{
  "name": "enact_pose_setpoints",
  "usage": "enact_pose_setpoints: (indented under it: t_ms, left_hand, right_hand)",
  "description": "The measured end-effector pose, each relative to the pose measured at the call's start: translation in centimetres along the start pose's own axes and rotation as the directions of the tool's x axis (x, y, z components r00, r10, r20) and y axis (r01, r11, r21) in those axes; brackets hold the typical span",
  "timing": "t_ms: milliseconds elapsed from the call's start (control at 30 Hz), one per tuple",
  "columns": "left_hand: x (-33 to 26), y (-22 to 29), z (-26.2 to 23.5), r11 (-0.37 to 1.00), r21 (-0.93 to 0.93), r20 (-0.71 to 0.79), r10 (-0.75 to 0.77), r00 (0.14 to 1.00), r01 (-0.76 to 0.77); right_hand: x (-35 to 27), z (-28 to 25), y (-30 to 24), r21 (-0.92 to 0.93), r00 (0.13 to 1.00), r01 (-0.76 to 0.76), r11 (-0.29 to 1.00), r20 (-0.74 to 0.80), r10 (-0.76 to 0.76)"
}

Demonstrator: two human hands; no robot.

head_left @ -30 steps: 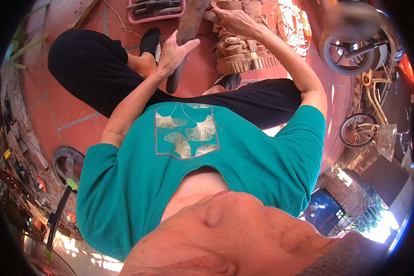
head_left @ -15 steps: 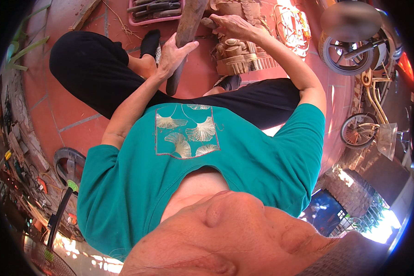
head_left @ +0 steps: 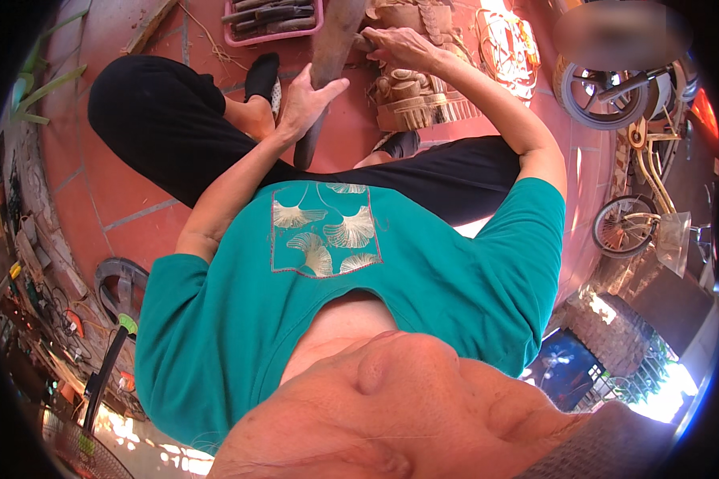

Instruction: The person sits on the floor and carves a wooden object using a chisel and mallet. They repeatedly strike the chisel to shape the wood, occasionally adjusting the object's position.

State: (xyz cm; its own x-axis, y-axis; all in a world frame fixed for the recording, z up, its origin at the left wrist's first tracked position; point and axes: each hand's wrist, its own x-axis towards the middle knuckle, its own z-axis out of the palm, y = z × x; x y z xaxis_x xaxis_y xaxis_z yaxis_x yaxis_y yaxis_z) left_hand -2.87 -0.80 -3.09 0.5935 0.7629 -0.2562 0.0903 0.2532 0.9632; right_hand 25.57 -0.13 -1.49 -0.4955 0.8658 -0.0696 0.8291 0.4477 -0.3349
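Observation:
My left hand (head_left: 307,102) is wrapped around a long, dark wooden mallet (head_left: 337,46). Its narrow end points down toward my lap, and its thick end runs up past the top edge. Closed fingers of my right hand (head_left: 403,49) grip a chisel (head_left: 363,42); its rounded handle end pokes out toward the mallet, and its blade is hidden. Whether mallet and chisel touch, I cannot tell. Under my right hand stands a carved wooden block (head_left: 423,108) with rounded relief and a ridged lower edge, between my folded legs and the top edge.
A pink basket (head_left: 319,28) of dark, rod-like tools sits left of the mallet. A wood strip (head_left: 148,28) lies on the red tiled floor (head_left: 128,180). At right are a coiled cord (head_left: 510,56), a motorbike wheel (head_left: 599,92) and a small bicycle (head_left: 627,227).
The mallet and my left hand have shifted slightly right and down, bringing the thick end closer to the chisel's handle. My right hand stays almost in place, and the carved block has not moved noticeably.

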Motion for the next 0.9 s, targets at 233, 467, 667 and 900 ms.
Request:
enact_pose_setpoints:
  t_ms: [233, 467, 667, 900]
  left_hand:
    - [-0.2, 0.1, 0.4, 0.995, -0.097, -0.043, 0.002, 0.999, -0.006]
    - [-0.4, 1.2, 0.7, 0.989, -0.122, 0.055, -0.075, 0.996, 0.081]
    - [1.9, 0.1, -0.1, 0.953, -0.296, -0.114, -0.099, 0.989, 0.061]
    - [1.3, 0.1, 1.0, 0.901, -0.346, -0.029, -0.288, 0.957, 0.261]
  right_hand:
    - [0.2, 0.5, 1.1, -0.012, 1.000, -0.007, 1.000, 0.031, 0.007]
    - [0.2, -0.2, -0.6, -0.014, 0.998, -0.041, 0.999, 0.042, 0.042]
    - [-1.6, -4.5, 3.6, 0.031, 0.836, -0.394, 0.918, -0.404, 0.372]
    - [-5.3, -8.8, 3.3, 0.291, 0.662, -0.480, 0.827, -0.498, 0.560]
